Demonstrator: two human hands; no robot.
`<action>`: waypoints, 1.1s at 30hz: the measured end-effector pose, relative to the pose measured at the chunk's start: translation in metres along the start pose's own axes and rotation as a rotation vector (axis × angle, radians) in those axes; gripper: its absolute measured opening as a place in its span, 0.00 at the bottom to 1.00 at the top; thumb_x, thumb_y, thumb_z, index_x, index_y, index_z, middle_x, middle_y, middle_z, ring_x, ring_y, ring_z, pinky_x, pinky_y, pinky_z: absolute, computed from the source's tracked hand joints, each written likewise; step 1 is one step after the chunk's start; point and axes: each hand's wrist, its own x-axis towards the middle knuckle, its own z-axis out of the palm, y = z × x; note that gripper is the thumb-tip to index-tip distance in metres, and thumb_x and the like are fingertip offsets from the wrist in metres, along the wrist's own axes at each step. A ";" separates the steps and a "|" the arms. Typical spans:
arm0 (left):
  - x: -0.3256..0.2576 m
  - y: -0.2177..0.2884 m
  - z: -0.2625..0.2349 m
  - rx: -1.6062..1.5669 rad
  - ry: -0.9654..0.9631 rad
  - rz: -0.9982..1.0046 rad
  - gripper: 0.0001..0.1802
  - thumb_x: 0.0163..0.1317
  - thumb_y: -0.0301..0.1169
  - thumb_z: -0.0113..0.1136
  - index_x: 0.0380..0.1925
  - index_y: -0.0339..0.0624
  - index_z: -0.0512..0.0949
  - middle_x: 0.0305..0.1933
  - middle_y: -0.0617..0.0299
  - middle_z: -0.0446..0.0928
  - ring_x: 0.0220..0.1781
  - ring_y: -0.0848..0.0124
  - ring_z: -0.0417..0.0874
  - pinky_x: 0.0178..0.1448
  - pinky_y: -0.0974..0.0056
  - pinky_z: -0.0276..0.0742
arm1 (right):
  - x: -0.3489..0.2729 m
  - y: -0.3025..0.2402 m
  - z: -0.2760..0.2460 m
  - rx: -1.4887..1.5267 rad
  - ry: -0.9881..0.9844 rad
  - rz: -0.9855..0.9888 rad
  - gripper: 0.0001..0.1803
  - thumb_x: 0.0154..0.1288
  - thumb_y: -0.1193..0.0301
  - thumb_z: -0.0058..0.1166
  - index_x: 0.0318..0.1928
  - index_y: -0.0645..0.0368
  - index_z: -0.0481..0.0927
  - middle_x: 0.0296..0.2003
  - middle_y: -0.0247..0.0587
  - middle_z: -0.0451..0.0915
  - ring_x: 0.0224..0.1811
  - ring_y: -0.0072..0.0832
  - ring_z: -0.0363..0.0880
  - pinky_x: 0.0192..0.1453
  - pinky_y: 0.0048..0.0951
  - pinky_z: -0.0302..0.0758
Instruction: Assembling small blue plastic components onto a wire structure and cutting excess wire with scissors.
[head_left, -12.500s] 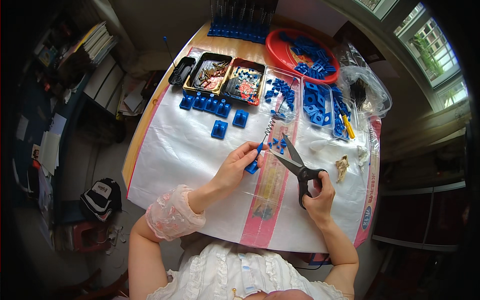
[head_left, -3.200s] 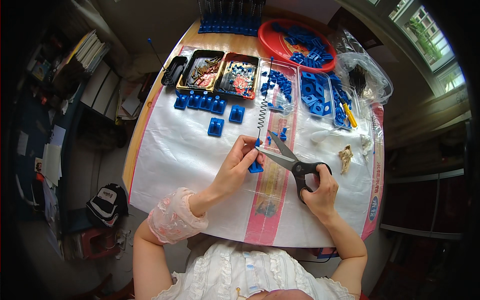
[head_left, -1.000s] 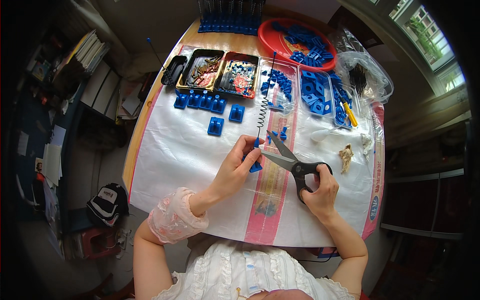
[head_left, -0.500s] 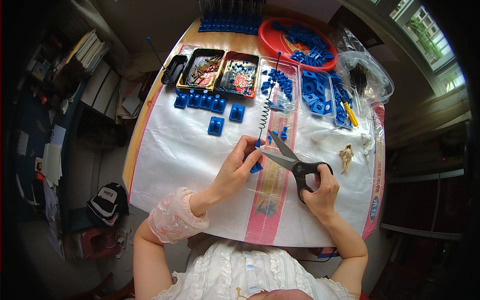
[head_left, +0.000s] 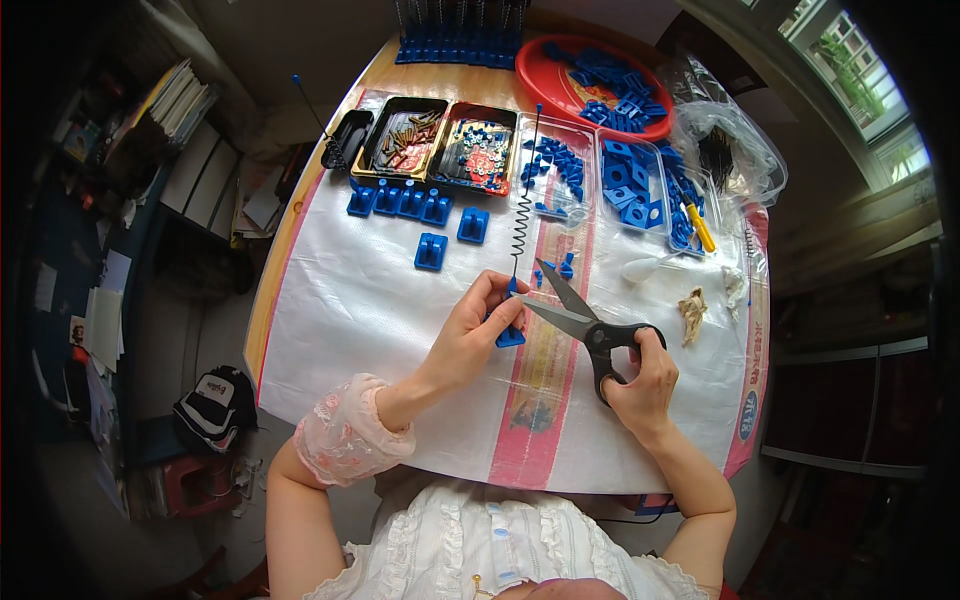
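Observation:
My left hand [head_left: 468, 335] pinches a blue plastic piece from which a black coiled wire [head_left: 520, 225] rises, straight at its upper end and capped with a blue tip. A blue square base [head_left: 510, 338] shows under my fingers; how it joins the wire is hidden. My right hand [head_left: 643, 392] has its fingers through the handles of black-handled scissors [head_left: 592, 333]. The blades stand apart, and the lower blade's tip is at the blue piece by my left thumb; contact cannot be made out. Small blue pieces [head_left: 567, 265] lie just beyond the blades.
Several blue brackets [head_left: 430, 252] sit left of the wire. Behind are black trays of brass-coloured pins [head_left: 408, 140] and small nuts [head_left: 478, 150], clear boxes of blue parts [head_left: 632, 185], a red basin [head_left: 535, 85] and a yellow-handled tool [head_left: 700, 228]. A crumpled tan scrap [head_left: 692, 315] lies right.
The coiled wire has swung left and stands more upright. My left hand has shifted slightly left with it, while my right hand and the scissors have hardly moved.

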 end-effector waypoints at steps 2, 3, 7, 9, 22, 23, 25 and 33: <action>0.000 0.001 -0.001 -0.028 -0.009 -0.027 0.12 0.76 0.29 0.48 0.54 0.34 0.68 0.38 0.66 0.72 0.41 0.81 0.73 0.49 0.72 0.73 | 0.000 0.000 0.000 -0.004 -0.006 0.006 0.26 0.35 0.75 0.65 0.39 0.60 0.70 0.26 0.40 0.71 0.26 0.40 0.73 0.32 0.38 0.68; 0.000 0.003 -0.001 -0.038 -0.015 -0.051 0.13 0.76 0.29 0.48 0.55 0.34 0.67 0.40 0.65 0.72 0.42 0.80 0.73 0.51 0.72 0.73 | 0.000 0.001 0.000 -0.007 -0.008 0.009 0.26 0.35 0.75 0.65 0.39 0.60 0.70 0.26 0.40 0.71 0.26 0.40 0.73 0.32 0.38 0.68; -0.001 0.006 0.001 -0.042 -0.003 -0.088 0.14 0.76 0.27 0.49 0.57 0.34 0.66 0.41 0.65 0.71 0.44 0.80 0.73 0.53 0.71 0.74 | 0.000 0.000 -0.001 0.000 -0.022 0.005 0.26 0.35 0.75 0.66 0.39 0.60 0.71 0.26 0.40 0.71 0.26 0.39 0.73 0.31 0.38 0.68; -0.001 0.006 0.001 -0.030 -0.011 -0.085 0.14 0.76 0.28 0.49 0.57 0.34 0.66 0.41 0.65 0.71 0.44 0.80 0.73 0.53 0.72 0.74 | 0.001 0.000 0.000 -0.002 -0.020 -0.003 0.26 0.35 0.75 0.65 0.39 0.60 0.71 0.26 0.40 0.71 0.26 0.39 0.73 0.31 0.38 0.67; 0.000 0.002 0.000 0.036 -0.003 0.000 0.11 0.75 0.30 0.52 0.50 0.35 0.70 0.35 0.67 0.73 0.39 0.81 0.74 0.47 0.73 0.72 | 0.000 0.000 0.000 0.005 -0.021 -0.003 0.26 0.35 0.75 0.65 0.39 0.59 0.70 0.26 0.40 0.70 0.26 0.39 0.73 0.31 0.38 0.67; 0.000 0.004 0.000 0.026 -0.013 -0.023 0.11 0.75 0.30 0.51 0.50 0.35 0.70 0.35 0.67 0.72 0.39 0.81 0.73 0.47 0.73 0.71 | 0.000 0.000 0.000 0.003 -0.019 -0.003 0.26 0.35 0.76 0.65 0.39 0.59 0.70 0.26 0.40 0.70 0.26 0.39 0.73 0.31 0.38 0.67; 0.000 0.007 0.000 0.006 -0.033 -0.069 0.10 0.75 0.29 0.51 0.50 0.36 0.69 0.35 0.67 0.70 0.38 0.80 0.70 0.48 0.72 0.70 | 0.000 0.000 0.000 0.001 -0.017 -0.003 0.25 0.35 0.76 0.65 0.39 0.59 0.70 0.26 0.40 0.70 0.26 0.39 0.72 0.31 0.38 0.67; -0.001 0.013 0.004 -0.024 -0.006 -0.098 0.11 0.74 0.29 0.52 0.51 0.35 0.69 0.34 0.68 0.70 0.38 0.80 0.71 0.48 0.73 0.70 | 0.000 0.000 0.000 0.011 -0.008 -0.011 0.25 0.35 0.75 0.65 0.39 0.59 0.70 0.26 0.39 0.70 0.26 0.38 0.72 0.31 0.38 0.67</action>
